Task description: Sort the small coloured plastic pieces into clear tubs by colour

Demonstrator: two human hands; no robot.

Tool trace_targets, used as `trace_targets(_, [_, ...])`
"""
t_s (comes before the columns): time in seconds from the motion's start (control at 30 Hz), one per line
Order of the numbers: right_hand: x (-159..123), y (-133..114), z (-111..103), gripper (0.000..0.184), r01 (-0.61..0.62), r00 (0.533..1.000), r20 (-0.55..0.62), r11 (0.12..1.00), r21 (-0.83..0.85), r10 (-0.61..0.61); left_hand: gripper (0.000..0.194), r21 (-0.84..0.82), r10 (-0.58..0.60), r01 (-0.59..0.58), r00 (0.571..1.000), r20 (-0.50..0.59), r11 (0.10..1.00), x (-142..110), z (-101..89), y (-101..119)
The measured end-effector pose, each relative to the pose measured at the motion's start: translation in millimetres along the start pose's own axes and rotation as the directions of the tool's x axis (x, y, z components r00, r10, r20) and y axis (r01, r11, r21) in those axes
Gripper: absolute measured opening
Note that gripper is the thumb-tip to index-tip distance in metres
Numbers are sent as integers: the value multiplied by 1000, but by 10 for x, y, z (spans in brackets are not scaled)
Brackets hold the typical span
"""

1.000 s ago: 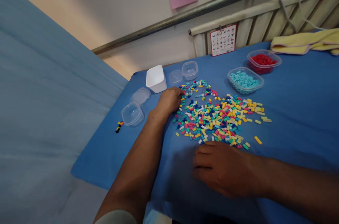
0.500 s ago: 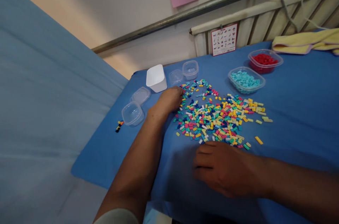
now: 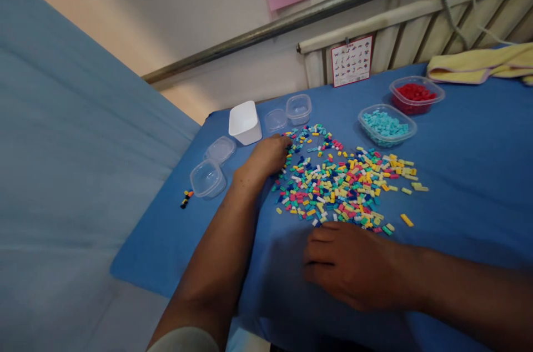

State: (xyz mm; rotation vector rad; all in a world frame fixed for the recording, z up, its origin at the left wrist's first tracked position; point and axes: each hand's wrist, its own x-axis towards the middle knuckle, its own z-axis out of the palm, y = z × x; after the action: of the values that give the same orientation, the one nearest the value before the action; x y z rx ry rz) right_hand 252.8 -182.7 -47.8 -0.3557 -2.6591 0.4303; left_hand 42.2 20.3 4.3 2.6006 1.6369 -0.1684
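A wide heap of small toy building bricks (image 3: 333, 188) in yellow, teal, blue, pink, green and white lies spread on the blue cloth. At the heap's upper left edge, my left hand (image 3: 270, 153) reaches down among the bricks; its fingertips are hidden, so its grip does not show. My right hand (image 3: 350, 266) rests just in front of the heap, its fingers curled under in a loose fist. Whatever that hand may hold is hidden beneath it. A few bricks sit close to its knuckles.
Beyond the heap stand a tub of light-blue bricks (image 3: 386, 125) and a tub of red bricks (image 3: 416, 95). Leftward are a white container (image 3: 245, 123), clear tubs (image 3: 208, 179) (image 3: 298, 109) and lids (image 3: 220, 149). A small black-and-orange brick figure (image 3: 186, 199) lies near the left edge.
My left hand has shifted very slightly to the right at the heap's edge. My right hand stays where it was.
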Motion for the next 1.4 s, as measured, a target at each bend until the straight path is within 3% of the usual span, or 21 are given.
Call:
trace_targets(0.1, [-5,5,5,14,-1,1000,-3,1000,4,1,41,67,24,-26,999,31,997,13,-2,-2])
trace_targets(0.47, [10,-10,-45,14,-11,1000,22,1000,2,11,41,53,31,-34,998,46,998,39,11,-28])
trace_targets(0.8, [14,-11,-44,14,-10,1000,21,1000,-6,11,33,51,7,-8,1000,3,999,42,13,-33])
trace_targets(0.9, [30,-9,-62,15,-4,1000,23,1000,-2,4,30,-24,8,-9,998,-58,1000,40,-4,-68])
trace_targets(1.0, [30,-4,-68,16,0,1000,22,1000,-2,0,29,-241,-37,-3,986,-161,970,43,-17,-114])
trace_targets(1.1, [17,1,-60,16,4,1000,14,1000,-5,-4,26,-526,-137,31,977,-164,850,56,3,-134])
trace_targets(1.23, [12,8,-50,16,1,1000,10,1000,-6,-1,20,-887,-252,73,967,-50,456,61,46,-91])
trace_targets(1.3, [17,8,-54,14,4,1000,11,1000,-1,-4,22,-959,-256,75,967,3,273,39,47,-53])
trace_targets(1.4, [24,6,-58,14,9,1000,12,1000,-5,-9,31,-989,-205,86,977,61,116,-23,20,6])
